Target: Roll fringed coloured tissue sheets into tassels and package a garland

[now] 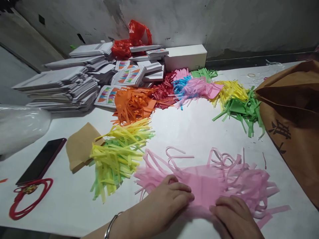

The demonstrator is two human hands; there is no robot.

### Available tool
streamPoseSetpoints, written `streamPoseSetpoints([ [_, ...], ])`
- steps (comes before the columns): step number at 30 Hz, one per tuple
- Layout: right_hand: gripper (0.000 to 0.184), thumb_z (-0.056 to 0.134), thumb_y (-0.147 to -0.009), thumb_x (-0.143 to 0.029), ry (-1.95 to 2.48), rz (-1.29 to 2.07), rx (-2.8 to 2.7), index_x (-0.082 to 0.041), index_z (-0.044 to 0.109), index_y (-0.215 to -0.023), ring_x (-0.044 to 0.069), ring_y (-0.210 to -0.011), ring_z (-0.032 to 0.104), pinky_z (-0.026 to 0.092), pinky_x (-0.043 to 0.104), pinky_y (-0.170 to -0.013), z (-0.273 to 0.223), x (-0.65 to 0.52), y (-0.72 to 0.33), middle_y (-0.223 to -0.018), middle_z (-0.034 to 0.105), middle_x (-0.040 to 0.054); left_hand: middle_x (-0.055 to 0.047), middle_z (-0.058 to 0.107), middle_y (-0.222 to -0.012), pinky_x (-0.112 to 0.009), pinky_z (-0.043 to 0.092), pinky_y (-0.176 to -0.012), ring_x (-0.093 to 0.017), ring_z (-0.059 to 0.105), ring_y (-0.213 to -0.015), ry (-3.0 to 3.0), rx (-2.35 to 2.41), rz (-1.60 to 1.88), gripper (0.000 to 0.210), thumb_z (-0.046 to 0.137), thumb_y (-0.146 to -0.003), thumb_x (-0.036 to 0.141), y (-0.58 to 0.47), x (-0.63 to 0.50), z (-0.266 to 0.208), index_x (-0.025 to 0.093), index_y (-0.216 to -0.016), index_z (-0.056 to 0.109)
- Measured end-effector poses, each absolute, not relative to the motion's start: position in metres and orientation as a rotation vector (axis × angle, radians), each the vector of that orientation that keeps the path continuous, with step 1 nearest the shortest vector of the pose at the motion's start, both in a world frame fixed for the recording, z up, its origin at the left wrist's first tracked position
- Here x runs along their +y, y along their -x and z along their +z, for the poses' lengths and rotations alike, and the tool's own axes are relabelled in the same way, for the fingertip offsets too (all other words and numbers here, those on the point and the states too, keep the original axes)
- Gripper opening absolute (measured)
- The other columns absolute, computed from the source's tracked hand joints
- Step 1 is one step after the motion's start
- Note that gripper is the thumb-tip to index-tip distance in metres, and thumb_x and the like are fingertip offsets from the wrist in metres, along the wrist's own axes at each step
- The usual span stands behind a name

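A sheet of pink tissue paper (203, 186), fringed into strips at both ends, lies at the front of the white-covered table. My left hand (163, 199), with a silver bangle on its wrist, has curled fingers gripping the plain middle band from the left. At the near right edge of that band, the closed fingers of my right hand (234, 212) hold the paper; the thumbs are mostly hidden. Loose strips curl above and to the right of the hands. Just left of the pink paper lie yellow and light green fringed tissue bundles (119, 152).
Orange fringe (134, 103), green fringe (243, 111) and other colours lie further back. Paper stacks (67, 83) and a white box (185, 56) stand by the wall. A phone (41, 161) with red cord lies left, cardboard pieces (83, 146) beside it; a brown bag (294, 109) is right.
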State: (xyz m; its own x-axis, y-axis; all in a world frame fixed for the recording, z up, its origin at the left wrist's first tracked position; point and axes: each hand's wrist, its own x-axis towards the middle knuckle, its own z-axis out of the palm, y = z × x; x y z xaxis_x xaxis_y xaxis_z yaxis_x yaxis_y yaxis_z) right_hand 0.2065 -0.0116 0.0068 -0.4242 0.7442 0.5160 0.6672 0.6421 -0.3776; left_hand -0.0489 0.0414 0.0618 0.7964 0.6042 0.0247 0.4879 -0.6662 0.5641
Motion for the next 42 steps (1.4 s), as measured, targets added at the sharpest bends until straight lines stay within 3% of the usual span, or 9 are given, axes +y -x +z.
streamPoseSetpoints([
  [4, 0.015, 0.046, -0.103, -0.017, 1.353, 0.035, -2.146, -0.020, 0.060, -0.097, 0.021, -0.077, 0.060, 0.041, 0.037, -0.079, 0.007, -0.001, -0.204, -0.078, 0.065, 0.0029, -0.004, 0.072, -0.086, -0.037, 0.048, -0.083, -0.021, 0.066, -0.080, -2.318, 1.241, 0.119, 0.021, 0.047, -0.100, 0.018, 0.030, 0.052, 0.061, 0.020, -0.087, 0.063],
  [9, 0.017, 0.047, -0.105, -0.027, 1.530, -0.173, -2.211, -0.022, 0.058, -0.094, 0.021, -0.061, 0.048, 0.033, 0.036, -0.069, -0.001, 0.014, -0.199, -0.065, 0.054, -0.0009, -0.007, 0.074, -0.071, -0.043, 0.048, -0.078, -0.025, 0.068, -0.066, -2.404, 1.426, -0.179, 0.026, 0.050, -0.098, 0.021, 0.013, 0.075, 0.056, 0.018, -0.078, 0.066],
  [13, 0.016, 0.048, -0.104, -0.027, 1.574, -0.263, -2.214, -0.019, 0.059, -0.097, 0.020, -0.058, 0.049, 0.034, 0.036, -0.067, 0.001, 0.023, -0.200, -0.062, 0.054, -0.0013, -0.009, 0.075, -0.070, -0.042, 0.048, -0.077, -0.026, 0.070, -0.065, -2.426, 1.429, -0.187, 0.027, 0.051, -0.097, 0.021, 0.011, 0.082, 0.052, 0.017, -0.077, 0.068],
  [18, 0.012, 0.061, -0.095, -0.015, 1.480, -0.315, -2.111, -0.015, 0.064, -0.106, 0.029, -0.096, 0.062, 0.041, 0.049, -0.092, 0.020, 0.016, -0.198, -0.099, 0.070, 0.0119, -0.009, 0.074, -0.067, -0.042, 0.048, -0.076, -0.025, 0.070, -0.061, -2.449, 1.430, -0.180, 0.026, 0.053, -0.094, 0.019, 0.011, 0.081, 0.046, 0.017, -0.073, 0.069],
  [24, 0.032, 0.039, -0.098, -0.007, 1.095, -0.096, -2.232, -0.015, 0.070, -0.100, 0.023, -0.096, 0.064, 0.039, 0.045, -0.102, 0.005, 0.002, -0.190, -0.093, 0.074, 0.0079, -0.006, 0.072, -0.063, -0.042, 0.048, -0.074, -0.024, 0.067, -0.059, -2.460, 1.458, -0.143, 0.023, 0.052, -0.092, 0.017, 0.010, 0.079, 0.042, 0.017, -0.073, 0.065],
  [28, 0.032, 0.039, -0.097, -0.005, 1.087, -0.112, -2.209, -0.012, 0.070, -0.100, 0.023, -0.095, 0.064, 0.040, 0.045, -0.101, -0.001, 0.002, -0.190, -0.093, 0.074, 0.0099, -0.010, 0.074, -0.106, -0.053, 0.043, -0.092, -0.032, 0.066, -0.101, -2.599, 1.359, 0.122, 0.018, 0.061, -0.092, 0.028, 0.017, 0.067, 0.050, 0.019, -0.106, 0.065],
  [31, 0.023, 0.047, -0.097, -0.008, 1.092, -0.061, -2.197, -0.013, 0.069, -0.096, 0.022, -0.090, 0.064, 0.040, 0.044, -0.099, 0.003, 0.002, -0.186, -0.089, 0.073, 0.0083, -0.009, 0.065, -0.132, -0.061, 0.016, -0.115, -0.032, 0.051, -0.127, -2.835, 1.071, 0.384, 0.025, 0.065, -0.094, 0.029, 0.025, 0.052, 0.053, 0.021, -0.118, 0.061],
  [36, 0.033, 0.035, -0.100, -0.008, 1.077, -0.103, -2.182, -0.016, 0.068, -0.101, 0.022, -0.092, 0.062, 0.036, 0.043, -0.101, 0.001, -0.001, -0.183, -0.089, 0.072, 0.0071, 0.000, 0.071, -0.095, -0.049, 0.023, -0.110, -0.020, 0.058, -0.097, -2.787, 0.950, 0.366, 0.010, 0.056, -0.100, 0.015, 0.034, 0.037, 0.038, 0.021, -0.097, 0.063],
  [42, 0.027, 0.039, -0.100, -0.009, 1.268, 0.094, -2.246, -0.020, 0.062, -0.092, 0.021, -0.086, 0.055, 0.035, 0.043, -0.093, 0.002, 0.003, -0.198, -0.085, 0.064, 0.0036, 0.000, 0.068, -0.093, -0.042, 0.032, -0.087, -0.020, 0.055, -0.088, -2.508, 1.195, 0.347, 0.010, 0.061, -0.094, 0.011, 0.041, 0.036, 0.031, 0.020, -0.089, 0.061],
])
